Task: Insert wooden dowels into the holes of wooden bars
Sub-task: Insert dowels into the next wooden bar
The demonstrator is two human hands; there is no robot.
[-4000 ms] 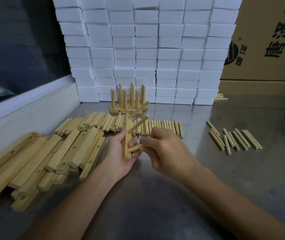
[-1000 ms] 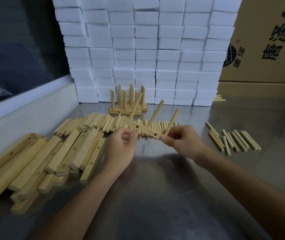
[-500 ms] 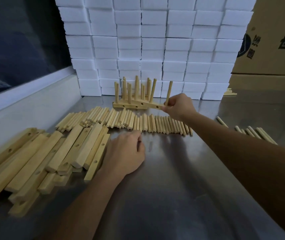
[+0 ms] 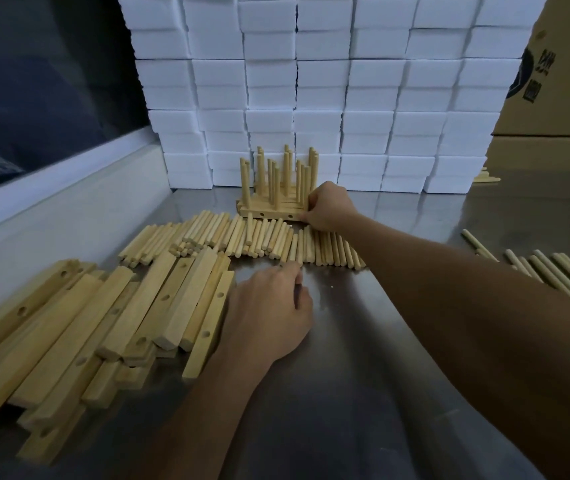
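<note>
My right hand (image 4: 328, 206) reaches to the back of the table and grips the right end of a wooden bar (image 4: 269, 214) with upright dowels in it. That bar stands at the front of a cluster of finished bars (image 4: 278, 174), touching them. A long row of loose dowels (image 4: 242, 237) lies just in front. My left hand (image 4: 269, 313) rests palm down on the metal table (image 4: 363, 375), holding nothing, its fingertips at the near edge of the dowel row. A pile of bare bars with holes (image 4: 121, 313) lies left of that hand.
A wall of white foam blocks (image 4: 311, 81) closes the back. A cardboard box (image 4: 560, 81) stands at the back right. A second small group of dowels (image 4: 553, 271) lies on the right. A raised metal ledge (image 4: 69, 216) runs along the left.
My right hand has carried the bar with its dowels back and set it down against the finished cluster. My left hand let go of the bar and dropped onto the table.
</note>
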